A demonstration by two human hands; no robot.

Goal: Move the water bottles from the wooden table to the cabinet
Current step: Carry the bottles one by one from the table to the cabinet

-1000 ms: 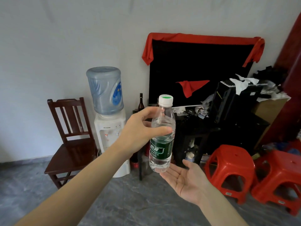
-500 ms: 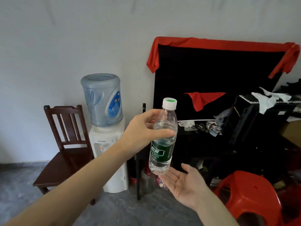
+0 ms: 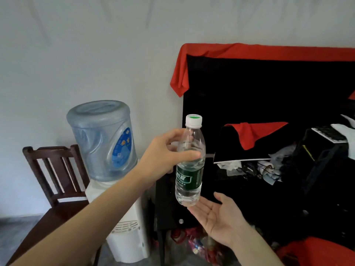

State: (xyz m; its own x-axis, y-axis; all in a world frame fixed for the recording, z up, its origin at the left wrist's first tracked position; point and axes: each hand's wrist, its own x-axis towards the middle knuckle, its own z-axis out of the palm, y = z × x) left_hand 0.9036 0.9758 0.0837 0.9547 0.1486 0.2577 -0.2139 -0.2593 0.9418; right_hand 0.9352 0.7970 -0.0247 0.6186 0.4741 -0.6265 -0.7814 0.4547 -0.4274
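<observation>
A clear water bottle [image 3: 189, 181] with a white cap and a dark green label hangs upright in mid-air at the centre of the view. My left hand [image 3: 163, 156] grips it around the upper body, thumb across the front. My right hand [image 3: 217, 215] lies palm up with straight fingers just under the bottle's base, the fingertips touching or nearly touching it. No wooden table is in view, and I cannot tell which piece of furniture is the cabinet.
A water dispenser [image 3: 123, 233] with a blue jug [image 3: 103, 139] stands to the left, beside a dark wooden chair [image 3: 55, 181]. Behind the bottle is a black stand [image 3: 240, 189] cluttered with papers and red cloth. A red plastic stool [image 3: 318, 252] sits at bottom right.
The view has moved closer to the dispenser and black stand and turned left; the red stools slid out to the right. Both hands keep their hold and pose around the bottle.
</observation>
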